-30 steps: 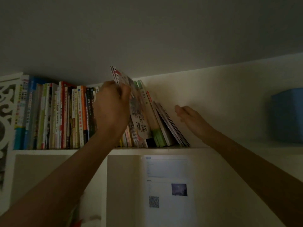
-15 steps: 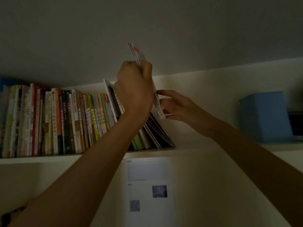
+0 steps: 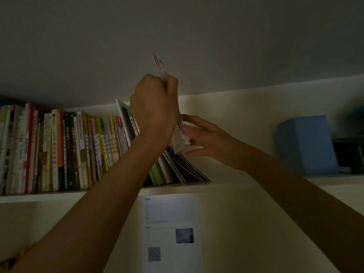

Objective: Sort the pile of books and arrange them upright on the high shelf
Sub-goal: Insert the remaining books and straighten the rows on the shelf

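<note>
My left hand (image 3: 155, 107) is closed around a few thin booklets (image 3: 160, 66), held edge-on and lifted above the high shelf (image 3: 246, 184); their top end pokes up over my fist and their bottom end shows beside my right hand. My right hand (image 3: 202, 137) sits just right of them, thumb and fingers apart, touching the booklets' lower corner and a white page. Below, several thin books (image 3: 185, 168) lean left against green-spined books (image 3: 157, 174). A long row of upright books (image 3: 59, 150) fills the shelf's left part.
A blue box (image 3: 307, 144) stands on the shelf at the right, with a dark object (image 3: 348, 154) beside it. The ceiling is close above the books. A printed sheet with a QR code (image 3: 171, 233) hangs below the shelf.
My left hand has pulled the thin booklets up and out of the leaning group. My right hand came in from the right to touch their lower end. The view shifted right.
</note>
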